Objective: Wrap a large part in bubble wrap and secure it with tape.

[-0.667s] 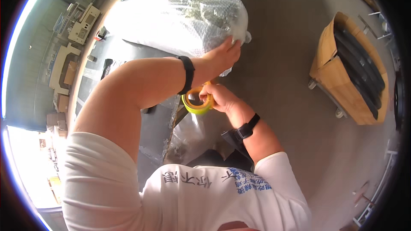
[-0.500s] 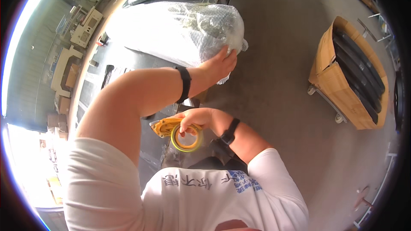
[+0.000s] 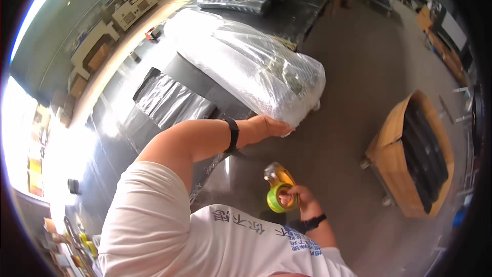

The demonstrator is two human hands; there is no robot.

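Note:
A long bundle wrapped in clear bubble wrap [image 3: 246,66] lies at an angle on the dark table [image 3: 179,69], its near end at the table's right edge. My left hand [image 3: 269,125] grips the near end low down, its fingers partly hidden against the wrap. Off to the lower right, over the floor, my right hand [image 3: 303,197] is closed round a yellow tape dispenser [image 3: 281,175] carrying a yellow-green roll. The dispenser is apart from the bundle.
Black plastic-wrapped packs [image 3: 236,1] lie at the table's far end. A black plastic sheet [image 3: 169,97] lies left of the bundle. On the right, a wheeled cardboard box [image 3: 389,156] holds long black pieces. Machines [image 3: 134,10] stand along the left wall.
My right hand has swung right with the tape dispenser, away from my body. My left hand has shifted lower on the bundle's end. The view has turned, showing more of the table.

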